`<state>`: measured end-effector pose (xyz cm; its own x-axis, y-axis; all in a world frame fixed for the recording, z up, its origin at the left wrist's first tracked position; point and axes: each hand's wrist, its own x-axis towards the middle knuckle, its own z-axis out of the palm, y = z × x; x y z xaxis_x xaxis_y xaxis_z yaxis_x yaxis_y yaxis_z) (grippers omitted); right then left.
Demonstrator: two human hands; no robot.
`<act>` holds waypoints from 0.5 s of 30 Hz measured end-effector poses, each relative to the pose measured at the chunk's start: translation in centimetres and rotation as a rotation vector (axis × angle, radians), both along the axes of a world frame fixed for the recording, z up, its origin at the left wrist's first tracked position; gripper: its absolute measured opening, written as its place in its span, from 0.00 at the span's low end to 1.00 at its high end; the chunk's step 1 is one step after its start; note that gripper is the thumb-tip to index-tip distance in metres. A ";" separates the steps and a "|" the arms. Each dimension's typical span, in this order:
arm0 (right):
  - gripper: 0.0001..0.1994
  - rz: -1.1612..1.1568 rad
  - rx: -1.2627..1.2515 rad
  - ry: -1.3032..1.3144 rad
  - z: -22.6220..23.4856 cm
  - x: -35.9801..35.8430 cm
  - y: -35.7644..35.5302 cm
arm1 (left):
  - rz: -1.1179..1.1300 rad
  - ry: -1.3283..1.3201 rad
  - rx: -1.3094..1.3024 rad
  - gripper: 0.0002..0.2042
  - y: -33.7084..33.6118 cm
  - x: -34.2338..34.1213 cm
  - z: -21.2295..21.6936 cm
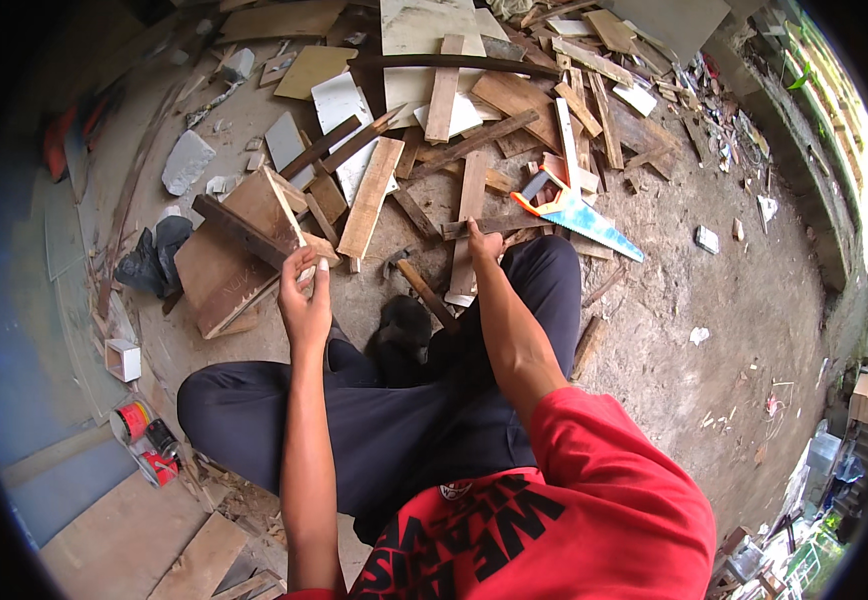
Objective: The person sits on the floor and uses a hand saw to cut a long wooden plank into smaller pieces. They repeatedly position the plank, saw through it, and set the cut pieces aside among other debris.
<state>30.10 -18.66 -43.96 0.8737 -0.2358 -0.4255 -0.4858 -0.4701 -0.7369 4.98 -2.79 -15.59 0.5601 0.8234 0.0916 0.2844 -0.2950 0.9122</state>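
My left hand (304, 300) is closed, its fingertips at the near right corner of a brown wooden board (216, 245). A dark wooden strip (239, 228) lies across that board and ends by these fingers. My right hand (485, 243) is curled at the left end of a short brown wooden strip (514, 224), its index finger laid along the wood. Beneath that strip runs a longer upright plank (470, 190). Just right of my right hand, a handsaw (589, 222) with a blue blade and orange-black handle rests on the scraps. A hammer (424, 292) lies between my legs.
Offcuts and boards, among them a pale plank (372, 198), pile up ahead. To the left are a broken white chunk (187, 162), a black plastic bag (154, 258) and a small white box (123, 359). Red and black containers (159, 440) stand lower left. Rubble lines the right wall.
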 end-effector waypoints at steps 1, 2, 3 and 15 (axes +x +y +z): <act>0.37 0.027 0.156 0.018 0.0 -0.1 -0.1 | 0.003 0.001 -0.019 0.17 0.0 -0.1 0.0; 0.33 -0.007 0.180 0.005 -0.3 -0.4 0.3 | 0.006 0.002 -0.039 0.17 0.1 -0.1 -0.1; 0.31 -0.056 0.274 0.003 0.2 -0.7 0.9 | 0.011 0.002 -0.059 0.17 0.2 -0.1 -0.1; 0.21 -0.070 1.195 0.213 16.4 -5.8 7.9 | -0.149 -0.035 -0.103 0.17 1.5 2.9 7.7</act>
